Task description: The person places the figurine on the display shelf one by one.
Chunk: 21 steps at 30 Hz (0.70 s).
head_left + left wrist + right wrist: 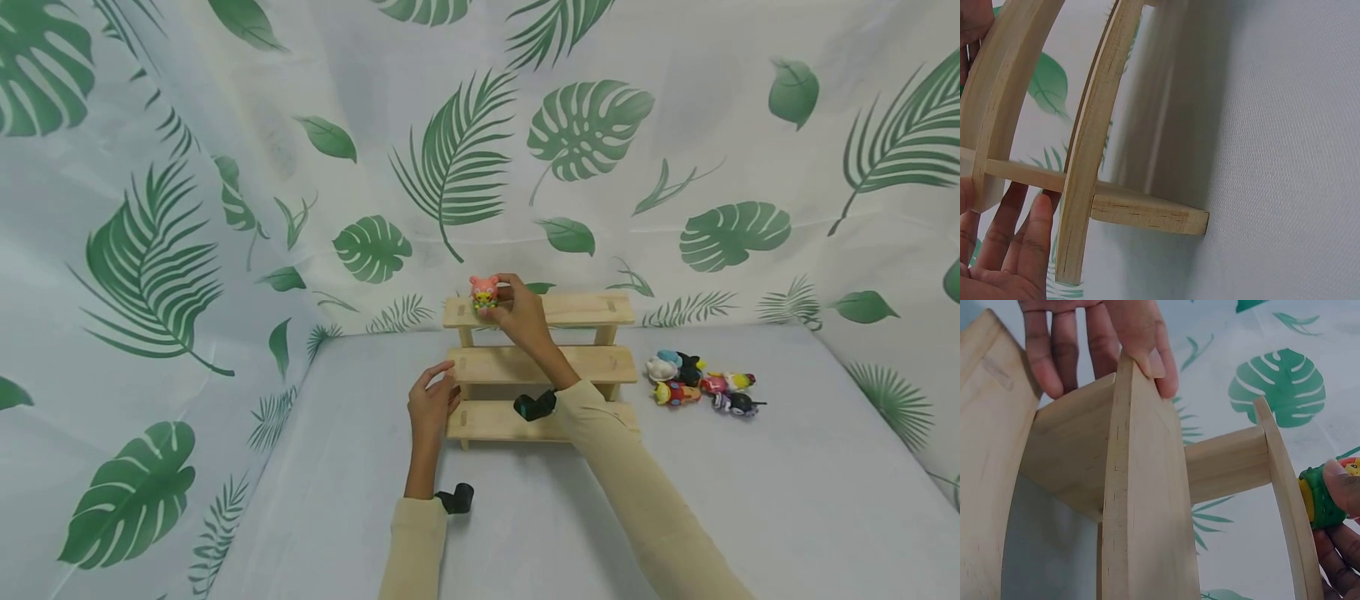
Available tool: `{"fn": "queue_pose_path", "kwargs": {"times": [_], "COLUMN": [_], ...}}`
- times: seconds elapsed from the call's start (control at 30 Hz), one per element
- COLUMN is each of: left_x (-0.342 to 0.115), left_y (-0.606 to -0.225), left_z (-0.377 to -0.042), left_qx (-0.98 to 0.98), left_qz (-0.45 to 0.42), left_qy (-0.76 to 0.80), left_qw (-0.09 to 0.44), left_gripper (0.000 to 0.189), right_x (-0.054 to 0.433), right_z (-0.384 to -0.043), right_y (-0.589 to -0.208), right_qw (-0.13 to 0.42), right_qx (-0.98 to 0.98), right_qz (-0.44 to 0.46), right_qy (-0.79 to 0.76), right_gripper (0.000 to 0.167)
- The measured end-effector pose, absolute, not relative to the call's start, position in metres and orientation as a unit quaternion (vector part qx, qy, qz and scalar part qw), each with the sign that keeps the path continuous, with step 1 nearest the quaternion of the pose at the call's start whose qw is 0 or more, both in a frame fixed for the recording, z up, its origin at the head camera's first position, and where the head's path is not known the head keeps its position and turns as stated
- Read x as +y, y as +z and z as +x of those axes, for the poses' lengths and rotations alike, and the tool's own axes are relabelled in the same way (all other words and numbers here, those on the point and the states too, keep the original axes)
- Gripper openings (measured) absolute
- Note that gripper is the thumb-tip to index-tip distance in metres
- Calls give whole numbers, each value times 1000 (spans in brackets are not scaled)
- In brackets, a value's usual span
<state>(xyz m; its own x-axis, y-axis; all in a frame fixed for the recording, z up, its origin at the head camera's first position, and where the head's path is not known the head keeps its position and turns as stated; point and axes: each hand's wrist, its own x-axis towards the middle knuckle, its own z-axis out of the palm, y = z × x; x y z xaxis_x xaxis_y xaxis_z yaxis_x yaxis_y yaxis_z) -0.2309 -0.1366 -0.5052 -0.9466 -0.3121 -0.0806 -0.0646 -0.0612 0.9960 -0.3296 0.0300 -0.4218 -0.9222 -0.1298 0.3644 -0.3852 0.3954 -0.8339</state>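
Observation:
A three-tier wooden display shelf (542,364) stands against the back wall. My right hand (522,314) pinches a small figurine (483,292) with a pink eared head and a green lower part, at the left end of the top tier. In the right wrist view, the green part of the figurine (1324,497) meets that tier's board. My left hand (431,402) grips the left end of the middle tier. Its thumb lies on the board and several fingers (1036,231) reach beneath, as the left wrist view shows.
Several colourful figurines (678,393) lie in a cluster on the white surface (787,492), right of the shelf. Leaf-printed sheeting (465,50) covers the back and side walls. A black wrist camera (534,407) on the right wrist hangs over the lower tiers.

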Motion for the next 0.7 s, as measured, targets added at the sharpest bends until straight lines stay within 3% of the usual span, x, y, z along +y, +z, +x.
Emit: {"fn": "queue_pose_path", "kwargs": {"times": [0.7], "left_x": [-135], "left_y": [-506], "left_z": [-230], "left_qx": [-684], "left_qz": [143], "left_qy": [-708], "left_qw": [98], "left_gripper": [23], "right_x": [29], "right_z": [-330], "right_y": [-421], "right_qw": [117], "right_qx": [-843], "right_qz": [159], "right_qy": [501], "right_gripper": [60]}}
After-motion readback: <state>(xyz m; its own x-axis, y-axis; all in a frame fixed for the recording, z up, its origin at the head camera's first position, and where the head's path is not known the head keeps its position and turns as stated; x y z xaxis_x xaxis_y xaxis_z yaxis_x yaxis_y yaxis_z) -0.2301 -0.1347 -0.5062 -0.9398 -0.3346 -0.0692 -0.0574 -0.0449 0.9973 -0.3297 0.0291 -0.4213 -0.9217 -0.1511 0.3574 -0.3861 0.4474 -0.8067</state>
